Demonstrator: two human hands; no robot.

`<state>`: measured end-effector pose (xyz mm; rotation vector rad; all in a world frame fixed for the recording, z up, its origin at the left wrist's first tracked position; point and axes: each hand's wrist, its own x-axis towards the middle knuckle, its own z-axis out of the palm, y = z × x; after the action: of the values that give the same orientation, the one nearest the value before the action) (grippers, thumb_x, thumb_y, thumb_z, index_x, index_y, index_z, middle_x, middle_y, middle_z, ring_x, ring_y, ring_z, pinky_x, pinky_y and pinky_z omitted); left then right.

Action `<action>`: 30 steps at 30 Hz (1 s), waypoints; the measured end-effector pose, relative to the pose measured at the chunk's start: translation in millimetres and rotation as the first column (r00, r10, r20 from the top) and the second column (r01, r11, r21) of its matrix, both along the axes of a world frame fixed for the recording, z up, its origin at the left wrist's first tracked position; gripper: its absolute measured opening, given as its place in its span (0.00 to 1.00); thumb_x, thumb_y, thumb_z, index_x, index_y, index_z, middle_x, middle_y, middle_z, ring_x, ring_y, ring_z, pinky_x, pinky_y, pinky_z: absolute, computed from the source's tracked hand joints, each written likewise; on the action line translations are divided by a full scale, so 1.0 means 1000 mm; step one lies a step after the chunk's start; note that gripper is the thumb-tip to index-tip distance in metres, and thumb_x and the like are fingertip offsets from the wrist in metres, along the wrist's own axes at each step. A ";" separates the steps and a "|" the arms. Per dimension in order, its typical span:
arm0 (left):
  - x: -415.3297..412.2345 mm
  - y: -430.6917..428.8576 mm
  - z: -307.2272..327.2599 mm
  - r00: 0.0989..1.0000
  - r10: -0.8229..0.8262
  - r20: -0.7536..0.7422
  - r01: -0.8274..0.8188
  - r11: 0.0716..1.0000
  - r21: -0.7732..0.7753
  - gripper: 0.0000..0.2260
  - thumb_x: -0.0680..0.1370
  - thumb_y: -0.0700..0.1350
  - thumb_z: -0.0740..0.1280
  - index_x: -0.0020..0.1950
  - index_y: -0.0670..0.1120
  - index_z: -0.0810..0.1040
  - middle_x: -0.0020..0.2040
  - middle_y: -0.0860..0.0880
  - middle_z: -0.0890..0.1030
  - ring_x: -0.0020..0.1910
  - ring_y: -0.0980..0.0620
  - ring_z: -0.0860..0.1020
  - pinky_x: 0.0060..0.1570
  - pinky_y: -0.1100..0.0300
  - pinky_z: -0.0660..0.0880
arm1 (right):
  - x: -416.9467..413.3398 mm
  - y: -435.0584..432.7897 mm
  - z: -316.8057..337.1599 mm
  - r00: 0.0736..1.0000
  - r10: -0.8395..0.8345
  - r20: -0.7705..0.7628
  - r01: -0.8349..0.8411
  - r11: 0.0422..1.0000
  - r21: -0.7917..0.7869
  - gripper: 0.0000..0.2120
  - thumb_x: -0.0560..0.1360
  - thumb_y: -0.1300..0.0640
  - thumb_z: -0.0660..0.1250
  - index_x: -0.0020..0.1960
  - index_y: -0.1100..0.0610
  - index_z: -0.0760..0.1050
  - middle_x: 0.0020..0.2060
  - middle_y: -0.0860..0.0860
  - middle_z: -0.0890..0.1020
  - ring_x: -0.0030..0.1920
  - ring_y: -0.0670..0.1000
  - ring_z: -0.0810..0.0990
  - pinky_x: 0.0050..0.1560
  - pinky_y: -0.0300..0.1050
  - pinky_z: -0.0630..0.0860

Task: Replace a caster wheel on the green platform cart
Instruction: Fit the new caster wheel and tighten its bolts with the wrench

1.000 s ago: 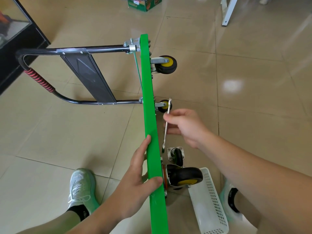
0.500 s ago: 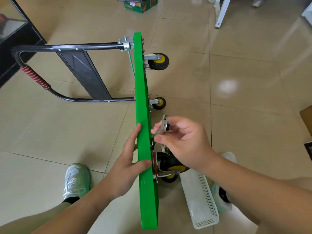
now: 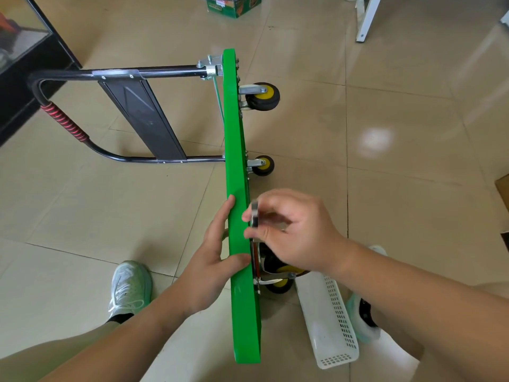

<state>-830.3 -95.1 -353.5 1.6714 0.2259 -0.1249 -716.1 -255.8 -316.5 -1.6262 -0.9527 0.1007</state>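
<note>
The green platform cart point(image 3: 237, 166) stands on its side edge on the floor, its black handle point(image 3: 68, 125) folded out to the left. Two yellow-hubbed caster wheels point(image 3: 262, 96) point(image 3: 263, 165) stick out on its right face. My left hand point(image 3: 213, 260) grips the cart's top edge, thumb on the right face. My right hand point(image 3: 292, 232) pinches a metal wrench point(image 3: 254, 215) against the cart's underside, just above a near caster wheel point(image 3: 281, 282) that it partly hides.
A white perforated basket point(image 3: 329, 323) lies on the floor to the right of the cart's near end. My shoes point(image 3: 129, 288) point(image 3: 363, 315) flank the cart. A black cabinet point(image 3: 24, 64) stands at far left, a green box point(image 3: 234, 6) and a white leg point(image 3: 366, 20) at the back.
My right hand brought the wrench down from hanging upright beside the cart to the underside near my left hand. The loose caster seen on the floor is now hidden.
</note>
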 end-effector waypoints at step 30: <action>-0.002 0.001 -0.011 1.000 0.011 0.007 -0.011 1.000 0.000 0.42 0.70 0.54 0.71 0.78 0.75 0.55 0.81 0.59 0.65 0.79 0.52 0.65 0.76 0.43 0.68 | 0.036 0.032 -0.007 0.879 -0.158 -0.450 0.108 0.985 -0.135 0.12 0.72 0.66 0.76 0.46 0.49 0.83 0.41 0.49 0.87 0.43 0.50 0.86 0.50 0.51 0.85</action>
<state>-832.3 -93.8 -364.9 1.6706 0.2294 -0.1109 -679.7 -223.3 -324.0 -1.6580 -0.4726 0.4303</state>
